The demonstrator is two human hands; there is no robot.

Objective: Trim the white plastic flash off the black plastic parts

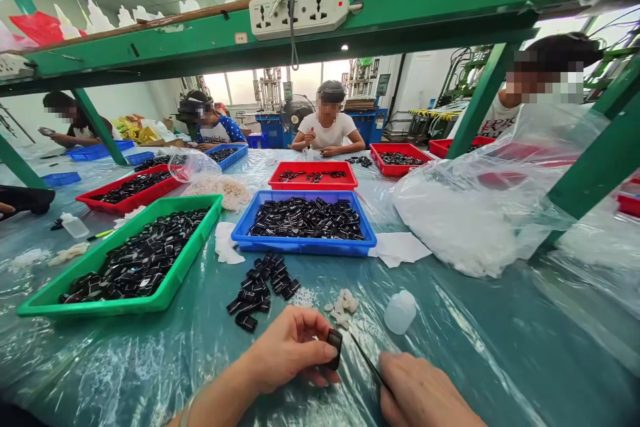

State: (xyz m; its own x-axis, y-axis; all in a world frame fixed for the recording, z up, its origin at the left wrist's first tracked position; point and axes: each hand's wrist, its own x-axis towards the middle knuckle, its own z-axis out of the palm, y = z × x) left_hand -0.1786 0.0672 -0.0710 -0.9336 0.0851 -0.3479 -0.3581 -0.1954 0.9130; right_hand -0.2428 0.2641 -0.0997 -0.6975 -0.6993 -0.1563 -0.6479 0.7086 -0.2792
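My left hand (285, 350) pinches a small, glossy black rectangular part (334, 348) between thumb and fingers, just above the table. In my right hand (423, 390), closed around its rear end, is a pair of dark tweezers (369, 361). Their thin tip points up and left, apart from the black part. Beyond my hands lie a small heap of off-white, crumpled bits (345, 303) and a scatter of tiny white pieces (304, 297). A loose pile of similar black parts (260, 288) is on the table to the left. To the right lies a translucent white bottle (400, 312).
A blue tray (305, 248) and a green tray (120, 307) hold many black parts; a red tray (313, 167) sits behind. A large clear bag (450, 227) of white material lies right. A green shelf beam (200, 40) crosses overhead. Several people sit around the table.
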